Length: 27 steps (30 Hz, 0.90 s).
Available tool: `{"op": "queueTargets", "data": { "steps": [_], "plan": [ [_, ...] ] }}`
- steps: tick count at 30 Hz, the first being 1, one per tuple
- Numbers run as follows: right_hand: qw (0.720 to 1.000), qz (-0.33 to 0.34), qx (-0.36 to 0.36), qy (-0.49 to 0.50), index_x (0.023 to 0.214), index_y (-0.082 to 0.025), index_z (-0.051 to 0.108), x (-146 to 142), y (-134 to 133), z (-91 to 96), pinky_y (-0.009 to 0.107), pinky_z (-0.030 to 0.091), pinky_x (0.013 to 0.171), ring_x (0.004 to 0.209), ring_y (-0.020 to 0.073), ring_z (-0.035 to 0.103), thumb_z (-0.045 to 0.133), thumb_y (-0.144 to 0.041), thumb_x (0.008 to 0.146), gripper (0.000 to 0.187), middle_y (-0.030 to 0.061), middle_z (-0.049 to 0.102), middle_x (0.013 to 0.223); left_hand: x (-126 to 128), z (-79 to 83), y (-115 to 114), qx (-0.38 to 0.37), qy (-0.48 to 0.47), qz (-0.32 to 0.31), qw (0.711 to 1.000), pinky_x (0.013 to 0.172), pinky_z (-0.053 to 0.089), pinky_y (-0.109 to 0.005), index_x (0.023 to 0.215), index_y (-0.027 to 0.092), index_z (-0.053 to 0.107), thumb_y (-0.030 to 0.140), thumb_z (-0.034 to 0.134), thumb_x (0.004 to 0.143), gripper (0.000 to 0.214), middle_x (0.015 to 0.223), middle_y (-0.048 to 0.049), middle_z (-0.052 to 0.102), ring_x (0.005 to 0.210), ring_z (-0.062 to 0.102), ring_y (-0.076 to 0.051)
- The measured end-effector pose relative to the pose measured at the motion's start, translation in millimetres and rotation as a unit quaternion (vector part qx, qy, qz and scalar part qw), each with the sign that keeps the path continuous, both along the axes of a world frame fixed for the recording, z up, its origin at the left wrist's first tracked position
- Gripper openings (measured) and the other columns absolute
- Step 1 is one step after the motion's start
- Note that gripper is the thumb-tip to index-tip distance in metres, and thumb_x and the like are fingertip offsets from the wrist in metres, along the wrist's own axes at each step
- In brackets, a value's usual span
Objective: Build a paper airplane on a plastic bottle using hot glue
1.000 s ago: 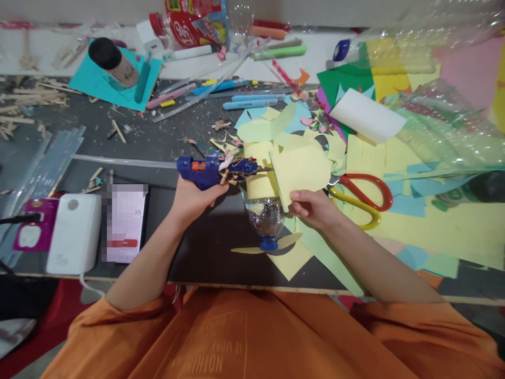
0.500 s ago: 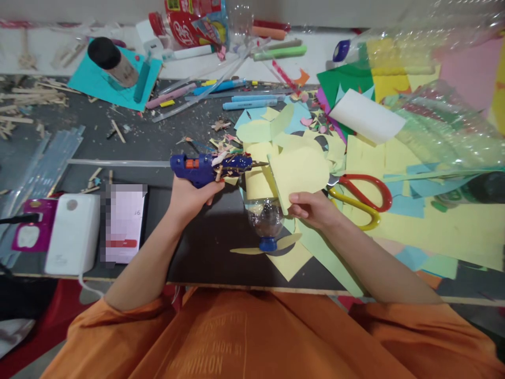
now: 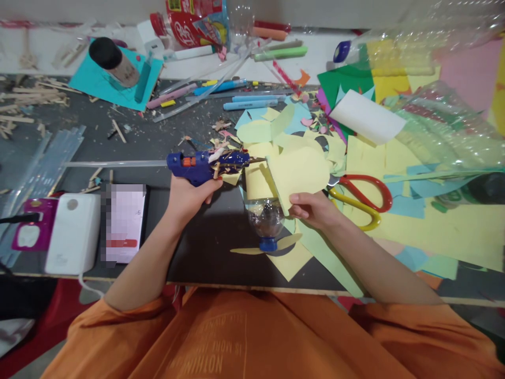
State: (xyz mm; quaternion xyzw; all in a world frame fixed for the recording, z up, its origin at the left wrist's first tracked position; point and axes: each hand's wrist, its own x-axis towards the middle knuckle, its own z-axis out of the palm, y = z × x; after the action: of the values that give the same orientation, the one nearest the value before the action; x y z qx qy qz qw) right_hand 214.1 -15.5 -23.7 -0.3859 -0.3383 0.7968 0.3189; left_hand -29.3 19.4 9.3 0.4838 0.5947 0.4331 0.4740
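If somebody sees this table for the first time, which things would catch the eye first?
Probably the blue glue gun in the left hand, near the middle, its nozzle pointing at the edge of the yellow paper piece in the right hand. Next, perhaps, the red-and-yellow-handled scissors, just right of that hand. At the back, a red-labelled bottle lies on its side.

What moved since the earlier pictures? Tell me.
The left hand moved the blue glue gun leftward and slightly forward. Nothing was taken or let go; the right hand still holds the yellow paper. The scissors and nearest bottle stayed put.
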Motion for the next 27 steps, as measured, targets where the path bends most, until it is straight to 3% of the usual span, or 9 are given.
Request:
{"op": "queueTargets", "data": {
  "steps": [18, 24, 27],
  "plan": [
    [1.000, -0.019, -0.021, 0.001, 0.042, -0.019, 0.047, -2, -1, 2.0, 0.023, 0.026, 0.041, 0.033, 0.0035, 0.025, 0.076, -0.032, 0.062, 0.037, -0.0097, 0.033, 0.031, -8, -2.1, 4, 0.041, 0.004, -0.016, 0.999, 0.031, 0.029, -0.020, 0.055, 0.018, 0.051, 0.022, 0.069, 0.056, 0.019, 0.041, 0.0051, 0.048, 0.029, 0.039, -0.006],
    [0.999, -0.032, -0.026, 0.023, 0.041, -0.018, 0.051, 3, 4, -1.2, 0.023, 0.031, 0.041, 0.034, 0.0052, 0.031, 0.073, -0.034, 0.062, 0.034, -0.0085, 0.033, 0.031, -28, 32.7, 16, 0.170, 0.027, 0.100, 0.980, 0.030, 0.030, -0.017, 0.069, 0.013, 0.059, 0.024, 0.071, 0.053, 0.023, 0.060, 0.0017, 0.062, 0.040, 0.051, -0.007],
    [0.998, -0.047, -0.024, 0.037, 0.042, -0.018, 0.051, 5, 6, -4.4, 0.023, 0.032, 0.040, 0.033, 0.0041, 0.027, 0.072, -0.033, 0.062, 0.032, -0.0086, 0.035, 0.033, -43, 50.4, 20, 0.193, 0.130, 0.140, 0.962, 0.036, 0.032, -0.018, 0.067, 0.014, 0.055, 0.020, 0.070, 0.054, 0.021, 0.059, 0.0052, 0.058, 0.037, 0.044, -0.004]
  ]
}}
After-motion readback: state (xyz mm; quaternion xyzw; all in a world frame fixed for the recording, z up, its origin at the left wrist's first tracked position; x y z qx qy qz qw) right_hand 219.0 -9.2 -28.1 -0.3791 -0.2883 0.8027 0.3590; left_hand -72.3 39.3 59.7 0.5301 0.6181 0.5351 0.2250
